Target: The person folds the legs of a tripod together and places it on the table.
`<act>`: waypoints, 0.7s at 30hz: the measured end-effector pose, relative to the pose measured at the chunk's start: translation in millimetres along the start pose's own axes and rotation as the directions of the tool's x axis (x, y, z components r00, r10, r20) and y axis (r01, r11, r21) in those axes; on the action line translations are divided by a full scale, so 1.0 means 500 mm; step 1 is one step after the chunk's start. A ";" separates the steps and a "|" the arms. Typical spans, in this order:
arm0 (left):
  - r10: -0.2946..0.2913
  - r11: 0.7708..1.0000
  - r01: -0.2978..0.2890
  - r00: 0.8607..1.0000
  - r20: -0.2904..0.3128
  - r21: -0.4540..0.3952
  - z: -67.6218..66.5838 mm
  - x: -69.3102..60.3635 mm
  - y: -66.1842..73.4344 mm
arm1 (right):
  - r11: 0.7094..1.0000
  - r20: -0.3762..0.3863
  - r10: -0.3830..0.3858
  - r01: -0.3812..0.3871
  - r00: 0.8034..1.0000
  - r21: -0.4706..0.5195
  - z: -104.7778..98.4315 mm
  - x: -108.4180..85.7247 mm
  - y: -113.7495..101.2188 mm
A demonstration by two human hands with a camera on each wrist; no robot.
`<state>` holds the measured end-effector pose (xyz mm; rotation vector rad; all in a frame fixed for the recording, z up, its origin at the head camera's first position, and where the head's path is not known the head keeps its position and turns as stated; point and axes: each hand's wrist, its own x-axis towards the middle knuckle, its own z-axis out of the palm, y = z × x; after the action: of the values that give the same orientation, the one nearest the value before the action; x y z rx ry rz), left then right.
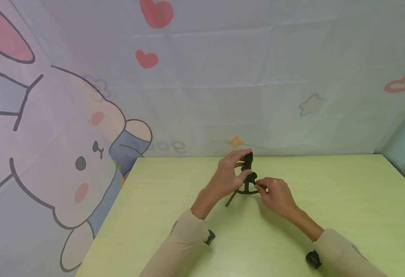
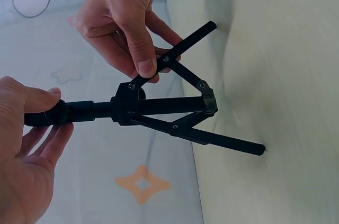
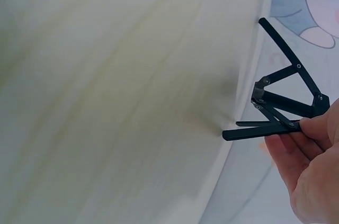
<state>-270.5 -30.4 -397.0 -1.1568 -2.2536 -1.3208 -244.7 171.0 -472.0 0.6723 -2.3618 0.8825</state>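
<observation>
A small black tripod [image 2: 169,106] stands on the table with its legs spread, its centre column and hinged braces showing in the left wrist view. My left hand [image 1: 227,175] grips the tripod's upper part, thumb on one side and fingers on the other. Lower down, my right hand [image 1: 276,195] pinches one leg [image 2: 193,39] between thumb and fingers. From the right wrist view, that hand [image 3: 312,163] holds the leg near its brace joint, while another leg [image 3: 286,46] angles out on the far side. The left hand hides part of the tripod's head.
The pale yellow-green table [image 1: 344,200] reaches back to a hanging cloth [image 1: 223,77] printed with hearts, stars and a large rabbit. Black wrist devices [image 1: 314,259] are at both sleeves.
</observation>
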 end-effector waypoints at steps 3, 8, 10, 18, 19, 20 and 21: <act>-0.010 1.000 0.010 1.000 0.002 0.005 -0.001 0.001 0.001 | 1.000 0.003 -0.013 0.013 1.000 0.008 -0.001 0.005 -0.001; -0.012 1.000 0.011 1.000 0.008 0.023 0.000 0.001 -0.003 | 1.000 0.007 -0.014 0.014 1.000 0.016 0.000 0.008 -0.002; -0.013 1.000 0.012 1.000 0.011 0.026 0.000 0.001 -0.004 | 1.000 0.006 -0.010 0.010 1.000 0.023 0.002 0.007 -0.002; 0.000 1.000 0.000 1.000 0.025 0.017 -0.006 0.001 -0.002 | 0.999 -0.018 0.005 -0.004 1.000 0.042 0.006 0.007 -0.001; 0.002 1.000 -0.003 1.000 0.025 0.017 -0.007 0.001 -0.001 | 0.999 -0.020 0.005 -0.004 1.000 0.043 0.006 0.007 -0.002; 0.004 1.000 -0.005 1.000 0.026 0.017 -0.007 0.001 -0.001 | 0.999 -0.022 0.005 -0.004 1.000 0.046 0.007 0.007 -0.002; 0.004 1.000 -0.004 1.000 0.027 0.019 -0.008 0.001 -0.001 | 0.999 -0.026 0.004 -0.003 1.000 0.047 0.007 0.007 -0.001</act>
<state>-271.8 -33.4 -394.8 -1.1792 -2.2767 -1.2874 -247.9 167.1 -471.8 0.6717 -2.3260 0.9452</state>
